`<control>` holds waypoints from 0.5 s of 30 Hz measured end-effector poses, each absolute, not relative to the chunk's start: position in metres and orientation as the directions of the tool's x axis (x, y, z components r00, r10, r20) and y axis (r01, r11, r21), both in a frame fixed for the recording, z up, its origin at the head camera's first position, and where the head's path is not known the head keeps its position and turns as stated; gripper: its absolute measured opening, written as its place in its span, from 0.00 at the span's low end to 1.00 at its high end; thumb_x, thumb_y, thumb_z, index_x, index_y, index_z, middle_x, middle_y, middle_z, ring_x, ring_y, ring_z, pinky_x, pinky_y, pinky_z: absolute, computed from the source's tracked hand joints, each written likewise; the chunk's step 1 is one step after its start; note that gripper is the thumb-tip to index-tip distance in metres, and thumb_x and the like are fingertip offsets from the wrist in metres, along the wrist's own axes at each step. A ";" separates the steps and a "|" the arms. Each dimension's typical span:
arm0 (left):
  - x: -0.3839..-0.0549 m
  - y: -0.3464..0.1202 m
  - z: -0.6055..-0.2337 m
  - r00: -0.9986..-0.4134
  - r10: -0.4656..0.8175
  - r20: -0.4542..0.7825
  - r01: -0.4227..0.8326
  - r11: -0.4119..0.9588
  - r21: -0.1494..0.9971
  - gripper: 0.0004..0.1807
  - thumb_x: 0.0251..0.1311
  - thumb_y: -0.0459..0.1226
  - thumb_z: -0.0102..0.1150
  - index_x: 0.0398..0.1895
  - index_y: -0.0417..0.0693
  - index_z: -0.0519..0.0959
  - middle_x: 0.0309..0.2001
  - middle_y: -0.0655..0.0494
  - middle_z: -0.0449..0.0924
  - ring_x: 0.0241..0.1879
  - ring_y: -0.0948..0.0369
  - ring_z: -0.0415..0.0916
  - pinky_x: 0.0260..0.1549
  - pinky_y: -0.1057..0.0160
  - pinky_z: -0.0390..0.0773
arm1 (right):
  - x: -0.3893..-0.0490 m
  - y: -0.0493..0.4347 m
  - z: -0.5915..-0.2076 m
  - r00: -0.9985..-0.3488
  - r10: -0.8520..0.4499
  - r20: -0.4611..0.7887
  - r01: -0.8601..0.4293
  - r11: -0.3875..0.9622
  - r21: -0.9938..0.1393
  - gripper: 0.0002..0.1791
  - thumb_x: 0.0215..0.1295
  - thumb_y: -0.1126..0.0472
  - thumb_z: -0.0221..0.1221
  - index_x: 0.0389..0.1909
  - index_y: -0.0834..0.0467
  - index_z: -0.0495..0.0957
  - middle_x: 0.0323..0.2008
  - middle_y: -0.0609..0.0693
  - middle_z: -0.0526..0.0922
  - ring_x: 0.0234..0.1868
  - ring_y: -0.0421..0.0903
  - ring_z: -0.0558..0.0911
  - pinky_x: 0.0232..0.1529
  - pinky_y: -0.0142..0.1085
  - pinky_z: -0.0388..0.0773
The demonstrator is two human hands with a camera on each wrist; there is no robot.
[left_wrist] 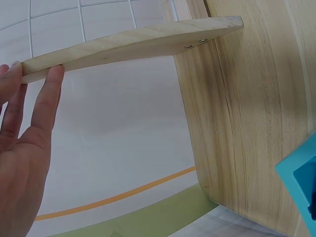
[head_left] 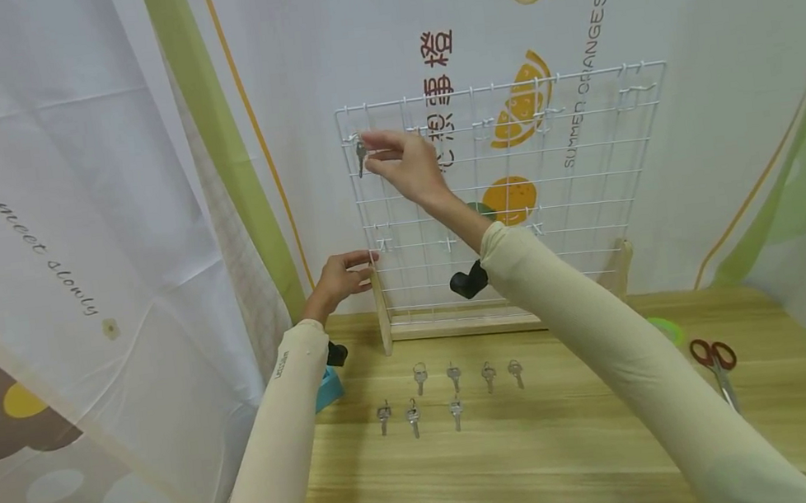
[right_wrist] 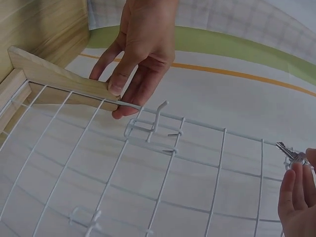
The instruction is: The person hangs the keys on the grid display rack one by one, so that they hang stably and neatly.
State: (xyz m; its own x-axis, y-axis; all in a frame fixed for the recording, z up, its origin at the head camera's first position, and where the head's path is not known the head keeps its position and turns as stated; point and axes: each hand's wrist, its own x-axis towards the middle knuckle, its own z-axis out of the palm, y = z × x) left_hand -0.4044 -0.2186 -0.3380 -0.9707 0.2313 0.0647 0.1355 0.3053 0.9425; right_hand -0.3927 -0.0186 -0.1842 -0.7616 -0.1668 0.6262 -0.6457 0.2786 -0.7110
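My right hand [head_left: 406, 166] pinches a metal key [head_left: 361, 158] at the top left hook of a white wire grid [head_left: 497, 156]. In the right wrist view this key [right_wrist: 284, 148] sticks out past the fingertips; whether its ring is on the hook is hidden. Lower down, my left hand [head_left: 341, 280] grips the top of the grid's left wooden support [head_left: 382, 312]. Its thumb and fingers lie on opposite sides of that support [left_wrist: 133, 44]. An unused white hook [right_wrist: 157, 118] is fixed on the grid close to the left hand.
Several keys [head_left: 453, 374] lie in two rows on the wooden table [head_left: 518, 471]. Red-handled scissors [head_left: 715, 357] and a green ring-shaped object [head_left: 666, 329] are at the right. A blue box [head_left: 329, 388] stands by the left forearm. Printed curtains [head_left: 720, 82] hang behind.
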 end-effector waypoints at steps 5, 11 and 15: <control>-0.407 -0.218 -0.339 -0.970 0.234 0.063 0.134 0.300 0.944 0.23 0.75 0.26 0.55 0.71 0.37 0.74 0.70 0.42 0.73 0.67 0.46 0.74 0.59 0.52 0.83 | -0.392 -0.011 -0.189 -0.753 -0.186 0.632 -0.655 0.306 -0.691 0.20 0.70 0.65 0.68 0.61 0.59 0.83 0.56 0.53 0.87 0.53 0.46 0.88 0.52 0.31 0.86; -0.408 -0.219 -0.339 -0.970 0.236 0.060 0.130 0.291 0.948 0.24 0.75 0.26 0.55 0.72 0.37 0.73 0.71 0.41 0.73 0.68 0.45 0.74 0.60 0.50 0.82 | -0.390 -0.005 -0.196 -0.753 -0.213 0.623 -0.657 0.309 -0.688 0.20 0.68 0.65 0.70 0.60 0.59 0.84 0.55 0.53 0.88 0.50 0.47 0.89 0.51 0.32 0.86; -0.406 -0.218 -0.338 -0.970 0.235 0.056 0.126 0.291 0.949 0.23 0.75 0.26 0.55 0.72 0.36 0.73 0.71 0.41 0.73 0.68 0.45 0.74 0.61 0.49 0.82 | -0.386 0.002 -0.205 -0.764 -0.229 0.604 -0.645 0.310 -0.698 0.21 0.68 0.64 0.70 0.60 0.59 0.84 0.56 0.53 0.87 0.50 0.47 0.89 0.51 0.33 0.87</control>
